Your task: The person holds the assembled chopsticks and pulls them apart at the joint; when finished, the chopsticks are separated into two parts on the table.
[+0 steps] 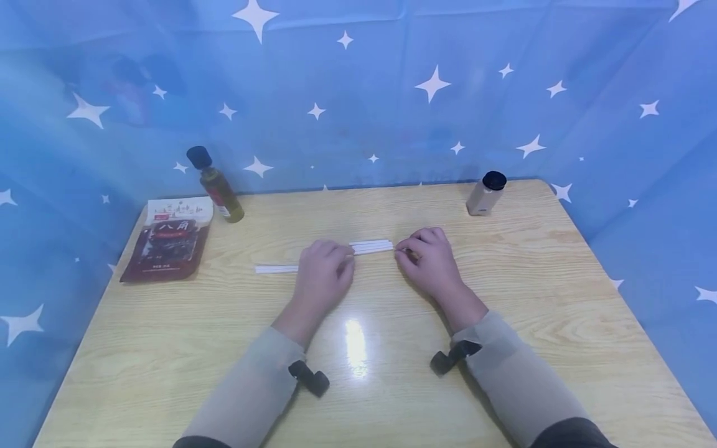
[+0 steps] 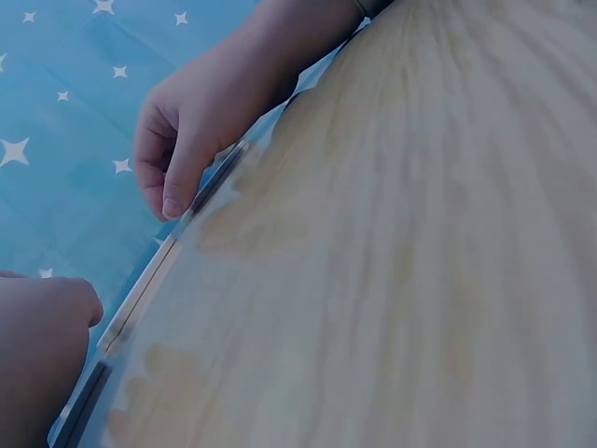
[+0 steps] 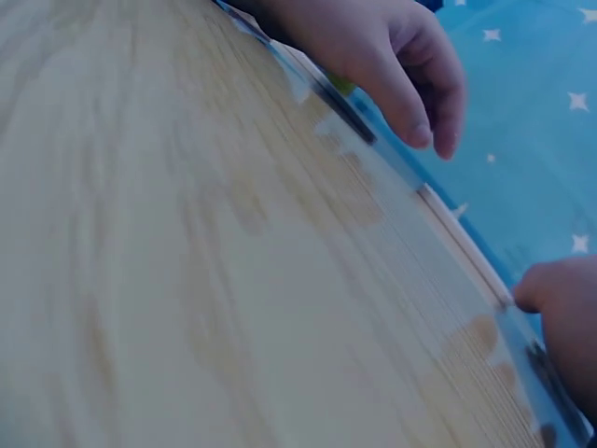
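Note:
Several thin white sticks (image 1: 371, 247) lie side by side on the table between the two hands. My left hand (image 1: 323, 269) is at their left end, fingers loosely bent; in the right wrist view the left hand (image 3: 392, 65) has nothing visible between thumb and fingers. At the other end is my right hand (image 1: 430, 261), its fingertips close to the stick ends. The left wrist view shows that right hand (image 2: 201, 126) with thumb and fingers bent down; whether they touch the sticks (image 2: 140, 289) is unclear. Another white strip (image 1: 276, 269) runs partly hidden behind the left hand.
A brown and white spice bag (image 1: 168, 246) lies at the far left, beside a dark-capped bottle (image 1: 222, 193). Towards the back right stands a small black-lidded jar (image 1: 483, 198). A blue curtain (image 1: 381, 99) with white stars hangs behind the wooden table (image 1: 381, 398).

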Tool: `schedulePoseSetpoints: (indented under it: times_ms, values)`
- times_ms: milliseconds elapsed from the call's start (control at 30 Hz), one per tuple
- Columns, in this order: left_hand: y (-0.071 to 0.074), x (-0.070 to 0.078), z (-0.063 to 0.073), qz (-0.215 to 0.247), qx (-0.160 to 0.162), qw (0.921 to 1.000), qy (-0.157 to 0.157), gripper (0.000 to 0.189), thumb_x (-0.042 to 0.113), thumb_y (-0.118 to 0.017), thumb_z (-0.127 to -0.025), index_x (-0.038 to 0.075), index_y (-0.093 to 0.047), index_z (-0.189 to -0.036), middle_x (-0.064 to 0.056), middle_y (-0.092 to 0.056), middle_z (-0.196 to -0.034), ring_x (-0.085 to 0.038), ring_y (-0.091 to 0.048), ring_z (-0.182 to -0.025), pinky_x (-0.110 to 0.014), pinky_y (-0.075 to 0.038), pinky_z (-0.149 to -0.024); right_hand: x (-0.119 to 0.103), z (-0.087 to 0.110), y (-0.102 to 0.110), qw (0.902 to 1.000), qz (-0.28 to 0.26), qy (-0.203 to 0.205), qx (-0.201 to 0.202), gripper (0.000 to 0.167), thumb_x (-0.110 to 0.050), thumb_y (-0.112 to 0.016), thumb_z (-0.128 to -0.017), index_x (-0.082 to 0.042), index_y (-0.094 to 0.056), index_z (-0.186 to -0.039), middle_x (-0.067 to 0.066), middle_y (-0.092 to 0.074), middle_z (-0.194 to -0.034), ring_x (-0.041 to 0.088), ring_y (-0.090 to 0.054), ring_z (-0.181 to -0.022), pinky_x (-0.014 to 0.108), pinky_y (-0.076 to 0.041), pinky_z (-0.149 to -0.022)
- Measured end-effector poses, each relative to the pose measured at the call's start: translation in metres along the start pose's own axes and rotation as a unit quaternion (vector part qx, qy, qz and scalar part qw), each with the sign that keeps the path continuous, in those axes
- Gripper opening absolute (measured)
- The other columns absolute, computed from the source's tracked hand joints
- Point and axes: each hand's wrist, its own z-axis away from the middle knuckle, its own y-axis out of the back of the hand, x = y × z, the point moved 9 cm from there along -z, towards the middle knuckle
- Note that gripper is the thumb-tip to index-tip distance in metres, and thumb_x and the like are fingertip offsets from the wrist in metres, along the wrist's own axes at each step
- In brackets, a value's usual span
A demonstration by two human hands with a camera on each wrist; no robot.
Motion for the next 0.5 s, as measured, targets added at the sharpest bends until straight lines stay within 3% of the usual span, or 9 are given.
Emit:
schedulePoseSetpoints:
  times_ms: [300,500]
  values:
    - [0.025,-0.023,0.018,0.004,0.013,0.9998,0.011,0.016,0.014,-0.073,-0.094,0.006,-0.08,-0.107,-0.009,-0.077,-0.103,-0.032,-0.069,-0.102,-0.053,-0.051,-0.094,-0.036,-0.01,-0.021,0.9992,-0.026,0.031,-0.001,0.007,-0.013,-0.076,-0.092,-0.012,-0.083,-0.093,0.008,-0.072,-0.097,0.034,-0.059,-0.098,0.05,-0.046,-0.092]
    - [0.041,-0.046,0.03,-0.011,-0.013,0.9978,0.064,0.021,0.017,-0.074,-0.096,0.007,-0.078,-0.113,-0.008,-0.077,-0.108,-0.032,-0.068,-0.108,-0.055,-0.05,-0.1,-0.053,-0.015,-0.044,0.9987,-0.024,0.008,-0.044,0.009,-0.019,-0.074,-0.098,-0.017,-0.083,-0.098,0.002,-0.071,-0.103,0.029,-0.057,-0.106,0.05,-0.044,-0.096]
